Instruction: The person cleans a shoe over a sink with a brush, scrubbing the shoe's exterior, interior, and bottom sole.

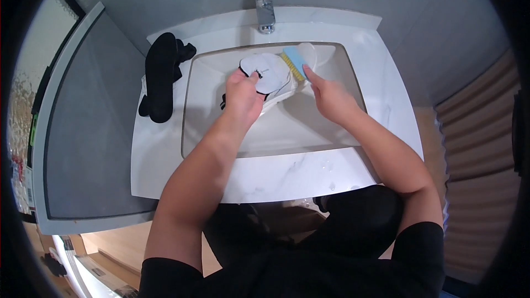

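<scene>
My left hand (244, 96) is closed around a white shoe (270, 72) with black edging, its thumb on the rounded white face, which bears a small dark print. The shoe is held over the washbasin (326, 138); its far side and most of its underside are hidden. In my right hand (333, 99) is a scrub brush (295, 59) with a light blue back and yellow bristles. The bristles face left and seem to meet the shoe's right edge. The fingers beneath the brush are mostly out of sight.
A black sandal (160, 80) with straps lies on the counter left of the basin. Behind the basin stands a chrome faucet (265, 14). A pale round shape (309, 52) shows beside the brush. Water drops dot the marble-patterned front edge (292, 179). A grey panel (94, 132) borders the left side.
</scene>
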The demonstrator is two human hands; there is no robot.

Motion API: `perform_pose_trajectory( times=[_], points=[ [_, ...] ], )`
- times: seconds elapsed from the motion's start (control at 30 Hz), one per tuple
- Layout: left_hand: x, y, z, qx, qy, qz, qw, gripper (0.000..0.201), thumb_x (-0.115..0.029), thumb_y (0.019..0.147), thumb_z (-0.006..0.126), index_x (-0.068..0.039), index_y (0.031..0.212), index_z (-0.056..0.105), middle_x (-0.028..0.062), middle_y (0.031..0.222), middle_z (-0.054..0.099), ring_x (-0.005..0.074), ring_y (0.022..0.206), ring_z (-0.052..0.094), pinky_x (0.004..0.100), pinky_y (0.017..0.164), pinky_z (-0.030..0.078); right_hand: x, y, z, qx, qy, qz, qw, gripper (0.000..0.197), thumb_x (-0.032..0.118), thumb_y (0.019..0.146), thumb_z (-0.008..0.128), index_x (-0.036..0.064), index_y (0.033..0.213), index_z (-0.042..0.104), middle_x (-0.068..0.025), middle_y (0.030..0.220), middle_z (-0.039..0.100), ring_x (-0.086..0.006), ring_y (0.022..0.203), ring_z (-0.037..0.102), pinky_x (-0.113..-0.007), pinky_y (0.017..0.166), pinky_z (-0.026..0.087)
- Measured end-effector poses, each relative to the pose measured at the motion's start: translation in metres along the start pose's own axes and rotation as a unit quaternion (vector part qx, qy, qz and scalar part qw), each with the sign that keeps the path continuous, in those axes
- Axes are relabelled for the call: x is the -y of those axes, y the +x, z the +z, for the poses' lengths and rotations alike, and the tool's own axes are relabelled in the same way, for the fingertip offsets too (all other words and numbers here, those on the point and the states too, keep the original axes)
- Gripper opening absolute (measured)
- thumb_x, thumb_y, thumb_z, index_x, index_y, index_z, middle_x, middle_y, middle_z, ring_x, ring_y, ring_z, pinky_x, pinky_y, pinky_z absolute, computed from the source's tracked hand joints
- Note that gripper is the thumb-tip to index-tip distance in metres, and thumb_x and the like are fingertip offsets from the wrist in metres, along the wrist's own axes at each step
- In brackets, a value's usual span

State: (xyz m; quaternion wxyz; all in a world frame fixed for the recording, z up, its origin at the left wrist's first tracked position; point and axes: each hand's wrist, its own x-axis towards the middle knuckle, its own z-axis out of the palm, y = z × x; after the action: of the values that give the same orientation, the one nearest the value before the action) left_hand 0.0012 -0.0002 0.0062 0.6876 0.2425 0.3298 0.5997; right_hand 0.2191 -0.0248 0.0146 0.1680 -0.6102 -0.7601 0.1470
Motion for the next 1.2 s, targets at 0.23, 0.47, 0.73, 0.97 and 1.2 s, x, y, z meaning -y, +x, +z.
perform_pose_trajectory(
  times=[0.23, 0.47, 0.73, 0.97, 1.2],
  points=[
    [0.008, -0.001, -0.005, -0.056, 0.052, -0.006, 0.997, 0.037, 0.006, 0.1, 0.037, 0.008, 0.135, 0.049, 0.0228, 0.135, 0.056, 0.0367, 0.125, 0.058, 0.0535, 0.109, 0.047, -0.02, 0.001, 0.003, 0.116, -0.072, 0.012, 0.991, 0.057, 0.014, 0.1, 0.048, 0.0229, 0.156, 0.04, -0.0254, 0.095, 0.069, -0.0426, 0.086, 0.068, -0.053, 0.079, 0.055],
    [-0.008, 0.024, -0.039, -0.023, 0.457, -0.02, 0.889, 0.032, -0.003, 0.101, 0.044, 0.008, 0.129, 0.054, 0.0193, 0.118, 0.065, 0.0268, 0.105, 0.065, 0.0406, 0.088, 0.055, -0.042, 0.005, 0.001, 0.118, -0.059, 0.055, 0.99, 0.046, 0.018, 0.105, 0.046, 0.0214, 0.151, 0.048, -0.0235, 0.113, 0.068, -0.0414, 0.097, 0.066, -0.049, 0.087, 0.052],
    [-0.052, 0.017, -0.037, 0.186, 0.596, -0.235, 0.745, 0.023, -0.011, 0.092, 0.058, 0.001, 0.107, 0.069, 0.0036, 0.09, 0.062, 0.0093, 0.08, 0.054, 0.0293, 0.069, 0.045, -0.021, 0.005, -0.019, 0.184, 0.002, 0.135, 0.974, 0.051, 0.012, 0.101, 0.045, 0.0168, 0.152, 0.048, -0.0202, 0.12, 0.068, -0.0389, 0.099, 0.068, -0.046, 0.081, 0.056],
    [-0.032, 0.029, -0.029, 0.14, 0.817, -0.12, 0.547, 0.033, -0.012, 0.092, 0.056, 0.0, 0.122, 0.067, 0.0172, 0.118, 0.07, 0.0278, 0.107, 0.064, 0.0357, 0.094, 0.05, -0.026, 0.005, -0.025, 0.192, 0.052, 0.111, 0.974, 0.056, 0.005, 0.095, 0.048, 0.0121, 0.15, 0.049, -0.0204, 0.114, 0.07, -0.0362, 0.087, 0.072, -0.045, 0.069, 0.059],
    [0.01, 0.067, -0.03, 0.425, 0.851, 0.097, 0.293, 0.033, -0.016, 0.097, 0.044, -0.003, 0.115, 0.069, 0.0202, 0.115, 0.07, 0.0382, 0.104, 0.065, 0.0393, 0.09, 0.053, -0.037, 0.008, -0.016, 0.231, 0.034, 0.116, 0.966, 0.05, 0.014, 0.102, 0.045, 0.0155, 0.153, 0.045, -0.0244, 0.111, 0.068, -0.0365, 0.074, 0.071, -0.045, 0.062, 0.059]
  ],
)
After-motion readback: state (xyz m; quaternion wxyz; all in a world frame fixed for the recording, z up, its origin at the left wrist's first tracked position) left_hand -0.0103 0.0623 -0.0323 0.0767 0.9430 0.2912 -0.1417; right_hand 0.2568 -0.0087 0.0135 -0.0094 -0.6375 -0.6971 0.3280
